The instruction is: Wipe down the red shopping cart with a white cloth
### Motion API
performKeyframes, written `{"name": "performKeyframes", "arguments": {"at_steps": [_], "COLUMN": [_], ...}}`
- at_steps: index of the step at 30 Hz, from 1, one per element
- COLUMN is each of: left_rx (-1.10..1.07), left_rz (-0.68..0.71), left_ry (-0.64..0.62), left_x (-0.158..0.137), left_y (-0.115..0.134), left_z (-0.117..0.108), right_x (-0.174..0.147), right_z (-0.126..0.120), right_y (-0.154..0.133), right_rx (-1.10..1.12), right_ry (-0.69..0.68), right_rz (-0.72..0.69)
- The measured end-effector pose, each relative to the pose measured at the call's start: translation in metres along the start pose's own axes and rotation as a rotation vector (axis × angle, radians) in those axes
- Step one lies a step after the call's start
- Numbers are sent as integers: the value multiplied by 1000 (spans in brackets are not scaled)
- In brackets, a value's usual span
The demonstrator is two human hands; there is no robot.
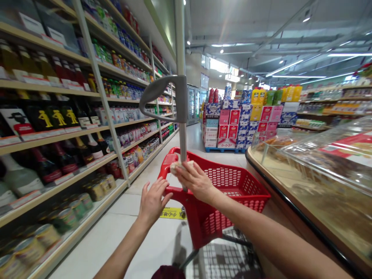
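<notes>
A red plastic shopping cart (200, 228) stands in front of me, its basket wall full of holes. My left hand (152, 201) rests against the left end of the cart's red handle (165, 164), fingers stretched and thumb apart. My right hand (199, 182) reaches across from the right and presses a pale, crumpled cloth (176, 167) near the handle, beside a grey pole (182, 141). The fingers lie flat over the cloth and hide part of it. The pole rises upright past the handle and carries a grey loop-shaped grip (181, 99); its lower end is hidden.
Shelves (104, 97) of bottles and cans line the left. A glass-fronted display counter (308, 170) runs close along the right. Stacked drink boxes (228, 128) stand on a blue pallet (223, 149) ahead. A yellow floor sticker (173, 213) lies below the cart.
</notes>
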State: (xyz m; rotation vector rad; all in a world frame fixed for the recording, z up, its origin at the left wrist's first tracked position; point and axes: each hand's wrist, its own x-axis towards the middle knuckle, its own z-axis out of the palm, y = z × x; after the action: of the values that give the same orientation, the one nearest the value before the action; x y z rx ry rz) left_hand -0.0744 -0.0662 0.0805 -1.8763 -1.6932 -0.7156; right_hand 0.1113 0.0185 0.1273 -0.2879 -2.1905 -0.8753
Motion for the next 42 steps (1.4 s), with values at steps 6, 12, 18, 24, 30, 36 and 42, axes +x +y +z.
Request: {"name": "performKeyframes", "arguments": {"at_steps": [6, 12, 18, 24, 30, 36, 42], "left_rx": [13, -11, -184, -232, -215, -115, -56], "left_rz": [-52, -79, -32, -53, -84, -92, -16], "left_ry": [27, 66, 147, 126, 124, 96, 98], "left_x": [-3, -8, -11, -9, -17, -27, -31], "left_y": [0, 19, 32, 40, 53, 79, 98], "left_z": [-1, 0, 4, 1, -4, -23, -36], "right_x": [33, 44, -4, 13, -36, 12, -44], "right_z": [-5, -11, -23, -40, -36, -65, -77], "right_y": [10, 11, 8, 27, -3, 24, -1], "right_rx": [-15, -4, -13, -67, -31, -72, -91], "right_ry": [48, 155, -44, 47, -101, 127, -75], "right_rz": [96, 245, 20, 161, -72, 179, -22]}}
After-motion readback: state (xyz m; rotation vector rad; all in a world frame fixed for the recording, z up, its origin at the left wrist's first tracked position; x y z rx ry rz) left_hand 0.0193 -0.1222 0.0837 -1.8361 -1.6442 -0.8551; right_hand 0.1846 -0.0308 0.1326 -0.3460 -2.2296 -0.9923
